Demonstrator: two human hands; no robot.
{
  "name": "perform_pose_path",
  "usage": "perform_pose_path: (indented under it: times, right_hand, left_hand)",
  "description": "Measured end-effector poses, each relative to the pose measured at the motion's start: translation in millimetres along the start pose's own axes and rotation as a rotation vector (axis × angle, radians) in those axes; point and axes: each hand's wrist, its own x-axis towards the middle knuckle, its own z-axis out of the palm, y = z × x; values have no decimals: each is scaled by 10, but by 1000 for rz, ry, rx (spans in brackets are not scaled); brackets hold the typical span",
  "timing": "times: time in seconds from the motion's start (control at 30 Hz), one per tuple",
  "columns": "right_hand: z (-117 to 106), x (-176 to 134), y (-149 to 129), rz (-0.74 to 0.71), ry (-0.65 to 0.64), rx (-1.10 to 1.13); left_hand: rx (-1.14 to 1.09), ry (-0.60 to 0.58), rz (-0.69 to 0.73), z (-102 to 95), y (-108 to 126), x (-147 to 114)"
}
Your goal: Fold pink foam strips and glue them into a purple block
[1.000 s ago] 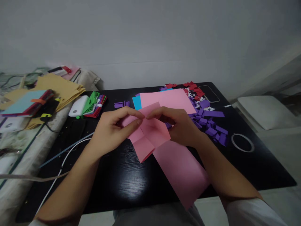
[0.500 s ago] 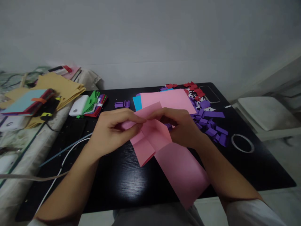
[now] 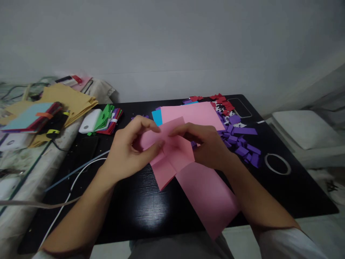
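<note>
A creased, partly folded sheet of pink paper is held up between my two hands over the black table. My left hand has it at the left side, thumb on the front face and index finger lifted off and curved above it. On the right edge, my right hand pinches the paper, its fingertips near the middle crease; some of those fingers are hidden behind the sheet. Beneath lies a second pink sheet, which reaches over the table's front edge. Behind the hands rests a larger pink sheet on blue paper.
Purple paper pieces and red scraps lie at the right, near a white ring. Bundled coloured papers, a white cable and brown envelopes are at the left. The black table carries most of this.
My left index finger has lifted away from the paper and its thumb has parted from it. My right hand and the folded sheet have barely moved.
</note>
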Motion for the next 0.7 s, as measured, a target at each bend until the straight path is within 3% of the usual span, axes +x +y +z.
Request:
perform_pose_path:
  times: [0.23,0.7]
  right_hand:
    - [6,-7,-29,-58,17,-81]
    - [28,-36,-50,-164,49,-199]
  left_hand:
    - [-220,-7,-176,19,-6,10]
    - [-403,-99,-279,-67,6,40]
